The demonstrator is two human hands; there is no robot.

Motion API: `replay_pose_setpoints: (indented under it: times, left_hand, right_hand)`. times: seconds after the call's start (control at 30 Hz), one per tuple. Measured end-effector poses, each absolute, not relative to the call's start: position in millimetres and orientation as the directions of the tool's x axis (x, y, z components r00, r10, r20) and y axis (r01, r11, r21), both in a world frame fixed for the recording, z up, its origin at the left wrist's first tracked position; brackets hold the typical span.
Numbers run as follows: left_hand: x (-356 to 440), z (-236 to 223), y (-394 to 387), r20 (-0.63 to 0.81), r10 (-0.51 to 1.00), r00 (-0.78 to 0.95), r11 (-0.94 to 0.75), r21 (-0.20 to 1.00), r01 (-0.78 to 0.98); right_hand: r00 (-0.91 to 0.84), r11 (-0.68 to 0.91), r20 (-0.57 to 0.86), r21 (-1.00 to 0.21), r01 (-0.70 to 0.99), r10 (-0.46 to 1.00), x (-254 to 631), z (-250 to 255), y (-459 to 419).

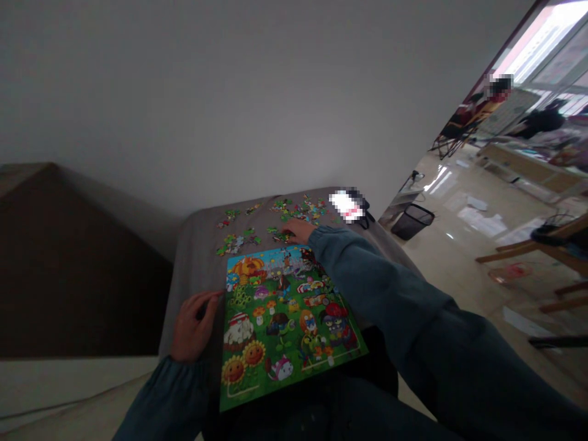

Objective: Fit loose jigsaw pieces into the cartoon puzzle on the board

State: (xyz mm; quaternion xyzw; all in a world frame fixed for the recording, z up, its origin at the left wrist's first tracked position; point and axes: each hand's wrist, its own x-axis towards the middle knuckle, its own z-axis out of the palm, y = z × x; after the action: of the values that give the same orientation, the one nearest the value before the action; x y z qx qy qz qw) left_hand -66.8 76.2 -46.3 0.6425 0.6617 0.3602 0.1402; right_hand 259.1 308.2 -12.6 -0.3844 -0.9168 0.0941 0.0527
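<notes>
A colourful cartoon puzzle board (271, 331) with plants and zombies lies at the near edge of a cloth-covered table, its lower edge towards my lap. My left hand (195, 324) rests beside the board's left edge, fingers curled and thumb and forefinger tips together near that edge; whether anything is between them is hidden. Beyond the top edge, my right hand (298, 230) reaches over small puzzle pieces (278, 235), its fingers closed at one of them. Loose pieces lie in a cluster (236, 243) on the left and a larger pile (305, 209) further back.
Grey cloth (197, 245) covers the table, which stands against a pale wall (229, 110). A blurred bright item (346, 205) lies at its back right corner. On the floor to the right are a dark waste bin (413, 222), wooden furniture legs (509, 250) and scattered papers.
</notes>
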Motion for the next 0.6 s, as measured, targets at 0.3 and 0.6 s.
replay_pose_setpoints:
  times: [0.3,0.6]
  left_hand:
    - [-65.4,-45.3,74.7,0.293,0.946,-0.136,-0.096,0.659,0.746]
    - [-64.9,-40.9,74.8,0.259,0.957,-0.127,-0.073,0.643,0.763]
  right_hand:
    - [-0.653,0.613,0.0,-0.343,0.711,0.758,259.3,-8.3,303.0]
    - [-0.604,0.536,0.028,-0.495,0.684,0.796,288.3,7.4,289.5]
